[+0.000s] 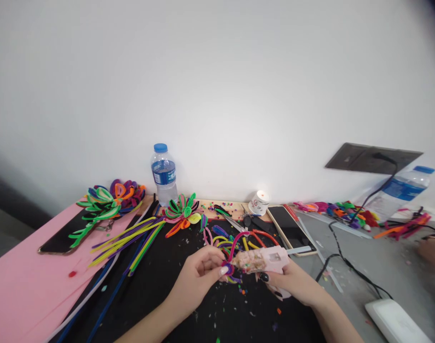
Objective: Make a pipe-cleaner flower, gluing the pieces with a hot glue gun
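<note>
My left hand [205, 271] pinches a small purple and pink pipe-cleaner piece [227, 267] between thumb and fingers. Wrapped round a pale pink glue gun [262, 259], my right hand [287, 281] holds it with the nozzle pointing left, close to the purple piece. A clear glue stick [298, 250] sticks out of the gun's back end. Pink and red pipe-cleaner loops [262, 238] curve up just behind the gun. Whether the nozzle touches the piece cannot be told.
Behind stand a water bottle [163, 176] and a paper cup [259, 203]. Pipe-cleaner flowers [183, 212], scissors [235, 223] and a phone [290, 228] lie around. At right are a black cable [340, 247], a white box [394, 321], another bottle [399, 193] and another person's hand [431, 252].
</note>
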{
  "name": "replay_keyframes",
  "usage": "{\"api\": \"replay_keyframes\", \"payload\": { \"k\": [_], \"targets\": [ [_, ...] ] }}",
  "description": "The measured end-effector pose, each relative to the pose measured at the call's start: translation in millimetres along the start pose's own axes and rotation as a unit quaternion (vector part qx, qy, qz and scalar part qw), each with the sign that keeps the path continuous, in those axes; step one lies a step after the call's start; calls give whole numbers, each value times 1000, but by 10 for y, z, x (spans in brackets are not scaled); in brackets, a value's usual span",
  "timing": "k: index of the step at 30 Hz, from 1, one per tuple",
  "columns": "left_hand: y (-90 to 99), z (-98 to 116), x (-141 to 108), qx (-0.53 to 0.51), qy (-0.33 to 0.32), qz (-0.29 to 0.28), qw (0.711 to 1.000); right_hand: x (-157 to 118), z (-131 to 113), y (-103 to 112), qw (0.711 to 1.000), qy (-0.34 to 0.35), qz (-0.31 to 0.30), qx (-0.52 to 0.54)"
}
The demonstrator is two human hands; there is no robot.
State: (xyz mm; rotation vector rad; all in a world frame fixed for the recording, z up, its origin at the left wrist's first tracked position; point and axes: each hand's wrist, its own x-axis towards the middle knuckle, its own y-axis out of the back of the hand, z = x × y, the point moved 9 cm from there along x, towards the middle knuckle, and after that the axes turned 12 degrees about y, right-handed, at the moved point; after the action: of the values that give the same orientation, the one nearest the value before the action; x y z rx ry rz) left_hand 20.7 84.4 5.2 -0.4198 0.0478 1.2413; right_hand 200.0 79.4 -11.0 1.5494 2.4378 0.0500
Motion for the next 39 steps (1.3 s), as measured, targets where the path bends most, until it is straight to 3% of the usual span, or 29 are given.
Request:
{"api": "replay_keyframes", "payload": {
  "k": [39],
  "targets": [
    [75, 16, 5, 7, -2, 32, 999, -6, 33, 46, 1000, -4, 19, 8]
  ]
}}
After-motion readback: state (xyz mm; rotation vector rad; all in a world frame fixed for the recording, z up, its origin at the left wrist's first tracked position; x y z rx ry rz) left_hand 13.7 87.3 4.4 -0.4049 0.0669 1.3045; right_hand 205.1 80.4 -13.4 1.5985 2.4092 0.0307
